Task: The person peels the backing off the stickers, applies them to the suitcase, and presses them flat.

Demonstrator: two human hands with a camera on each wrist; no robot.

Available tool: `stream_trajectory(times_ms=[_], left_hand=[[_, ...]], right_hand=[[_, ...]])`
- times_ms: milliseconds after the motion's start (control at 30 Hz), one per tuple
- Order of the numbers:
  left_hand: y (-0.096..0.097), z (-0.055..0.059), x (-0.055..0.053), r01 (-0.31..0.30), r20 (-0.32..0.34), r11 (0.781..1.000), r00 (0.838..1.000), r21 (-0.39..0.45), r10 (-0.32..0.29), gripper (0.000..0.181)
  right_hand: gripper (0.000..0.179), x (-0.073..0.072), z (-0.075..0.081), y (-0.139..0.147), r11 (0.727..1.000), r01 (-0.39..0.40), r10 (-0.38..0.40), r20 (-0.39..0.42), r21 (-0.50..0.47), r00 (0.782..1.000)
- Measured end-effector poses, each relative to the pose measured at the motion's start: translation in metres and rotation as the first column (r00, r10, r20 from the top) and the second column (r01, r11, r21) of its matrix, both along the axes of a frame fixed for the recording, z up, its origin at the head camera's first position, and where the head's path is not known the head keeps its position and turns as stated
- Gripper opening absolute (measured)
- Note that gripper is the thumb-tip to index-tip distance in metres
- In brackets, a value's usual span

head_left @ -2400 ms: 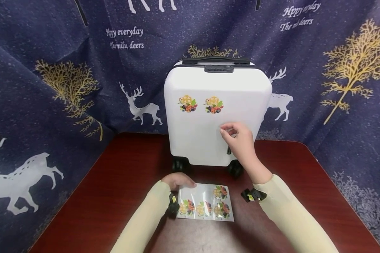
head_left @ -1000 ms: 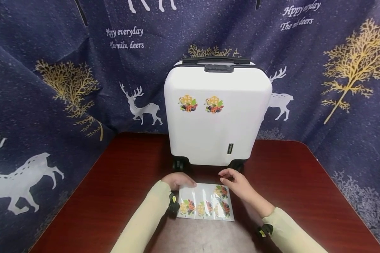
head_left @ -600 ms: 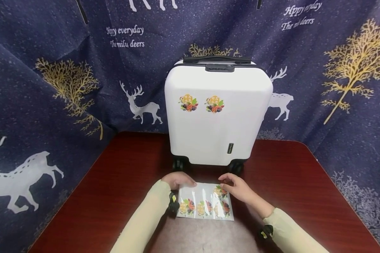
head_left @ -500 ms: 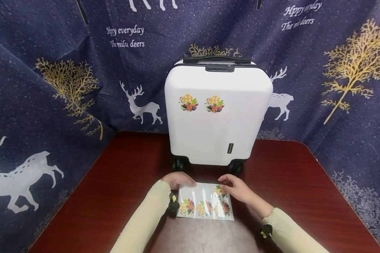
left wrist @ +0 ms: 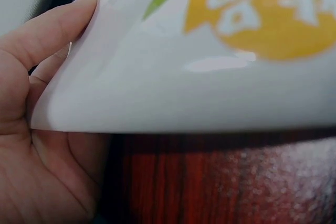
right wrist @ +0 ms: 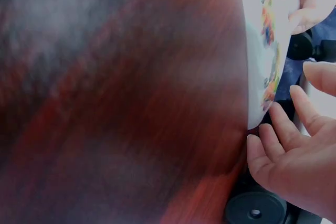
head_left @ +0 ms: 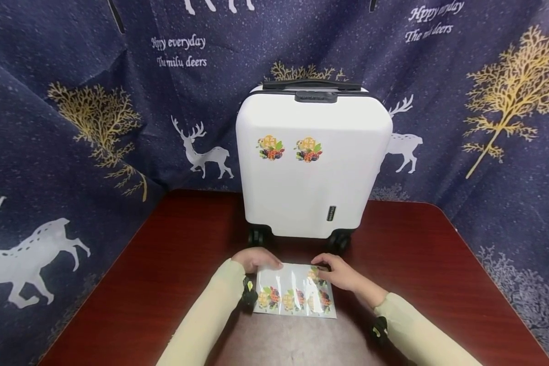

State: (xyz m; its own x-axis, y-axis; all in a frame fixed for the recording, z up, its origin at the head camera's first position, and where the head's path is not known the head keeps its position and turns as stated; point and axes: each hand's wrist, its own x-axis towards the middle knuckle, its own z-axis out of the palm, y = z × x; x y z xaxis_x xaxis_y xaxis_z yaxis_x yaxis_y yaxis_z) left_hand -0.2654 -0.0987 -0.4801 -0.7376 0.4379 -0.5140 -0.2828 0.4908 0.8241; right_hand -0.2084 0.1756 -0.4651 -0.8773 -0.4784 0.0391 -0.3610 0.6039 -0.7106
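My left hand (head_left: 258, 259) grips the upper left corner of a white, glossy sticker sheet (head_left: 274, 277), thumb on top and fingers beneath, as the left wrist view shows. Fruit-print stickers (head_left: 269, 299) line the sheet's near row, and one more sits at its upper right. Over that upper right corner is my right hand (head_left: 340, 272), its thumb overlapping the sticker there. In the right wrist view its fingers (right wrist: 286, 129) are spread loosely by the sheet's edge, thumb apart from them, nothing between. Two matching stickers (head_left: 308, 150) are on the front of a white suitcase (head_left: 293, 193).
The suitcase stands on black wheels (head_left: 338, 240) toward the back of a dark red wooden table (head_left: 187, 239), just beyond the sheet. Behind it hangs a navy cloth (head_left: 219, 91) printed with deer and golden trees.
My right hand has come down from in front of the suitcase to the sheet's upper right, then slid slightly left over the sticker. The left hand keeps its hold on the sheet.
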Motion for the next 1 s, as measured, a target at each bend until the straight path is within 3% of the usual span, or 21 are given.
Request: stream_trajectory(times_ms=[200, 433, 633, 1000], left_hand=[[0.0, 0.001, -0.001, 0.009, 0.009, 1.0, 1.0, -0.004, -0.009, 0.028], [0.0, 0.003, -0.003, 0.009, 0.044, 1.0, 0.999, 0.011, -0.009, 0.03], [-0.001, 0.002, -0.004, 0.032, 0.048, 0.999, 0.998, 0.022, -0.033, 0.031], [0.0, 0.004, -0.001, 0.021, 0.075, 0.999, 0.997, 0.041, -0.024, 0.032]], right_hand=[[0.028, -0.006, -0.001, 0.001, 0.998, -0.029, 0.029, -0.004, 0.05, 1.0], [0.024, -0.017, -0.004, -0.001, 0.991, -0.137, 0.136, 0.036, 0.01, 0.99], [0.021, -0.025, -0.009, -0.002, 0.991, -0.133, 0.137, 0.135, -0.033, 0.981], [0.016, -0.031, -0.013, 0.004, 0.995, -0.066, 0.08, 0.21, -0.07, 0.975]])
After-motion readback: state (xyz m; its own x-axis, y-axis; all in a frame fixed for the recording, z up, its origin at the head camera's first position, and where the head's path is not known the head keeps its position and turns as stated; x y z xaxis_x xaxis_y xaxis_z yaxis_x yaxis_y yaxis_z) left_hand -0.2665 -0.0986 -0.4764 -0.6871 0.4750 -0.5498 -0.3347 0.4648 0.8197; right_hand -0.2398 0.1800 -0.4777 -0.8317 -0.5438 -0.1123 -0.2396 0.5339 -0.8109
